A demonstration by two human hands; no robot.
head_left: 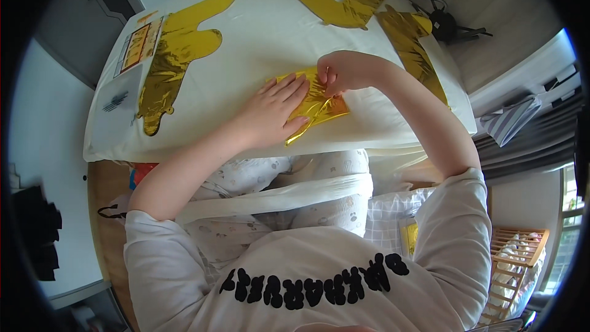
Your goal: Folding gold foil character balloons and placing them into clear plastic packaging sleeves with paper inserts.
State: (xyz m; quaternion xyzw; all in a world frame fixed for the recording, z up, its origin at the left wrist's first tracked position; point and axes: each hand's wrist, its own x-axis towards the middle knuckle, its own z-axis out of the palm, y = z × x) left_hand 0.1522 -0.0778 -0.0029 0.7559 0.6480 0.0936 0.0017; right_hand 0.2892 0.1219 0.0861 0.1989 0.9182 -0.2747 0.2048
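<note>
A folded gold foil balloon [317, 106] lies at the table's near middle, creased and shiny. My left hand [270, 112] is pressed flat over its left part, fingers stretched out. At its right side my right hand [345, 75] is curled with the fingertips pinched on the foil; the exact spot they grip is partly hidden. A narrow strip of the foil sticks out toward me below my left thumb. Other flat gold foil balloons are spread out: one on the left [175, 55], one at the far side [332, 0], one on the right [413, 46].
The table [246, 31] has a white cover that hangs over its near edge onto my lap. A printed card [140, 44] and a clear plastic bag [118, 101] lie at the left edge. Beyond the far right corner is a black device [444, 24] with cables.
</note>
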